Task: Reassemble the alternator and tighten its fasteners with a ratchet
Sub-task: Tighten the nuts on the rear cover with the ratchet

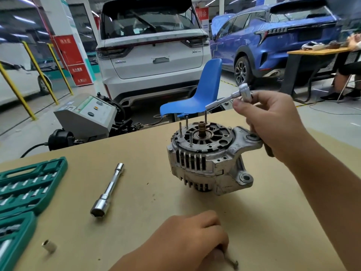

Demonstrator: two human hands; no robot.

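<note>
Right hand (273,122) gripping ratchet (245,92) above alternator (207,157); left hand (187,237) curled on small fastener (233,263)

Two bare forearms in view, no sleeves showing, no gloves, no watch or rings. The left hand (187,237) and right hand (273,122) are uncovered, fingers (242,106) with short, plain nails.

the alternator (210,159) stands on the tabletop (136,192), studs upright. the right hand (273,122) holds a ratchet (242,93) above it. the left hand (187,237) rests curled on the tabletop near a small bolt (233,264). an extension bar (107,189) lies beside a green socket case (25,190); a loose socket (48,245) lies nearby.
</note>
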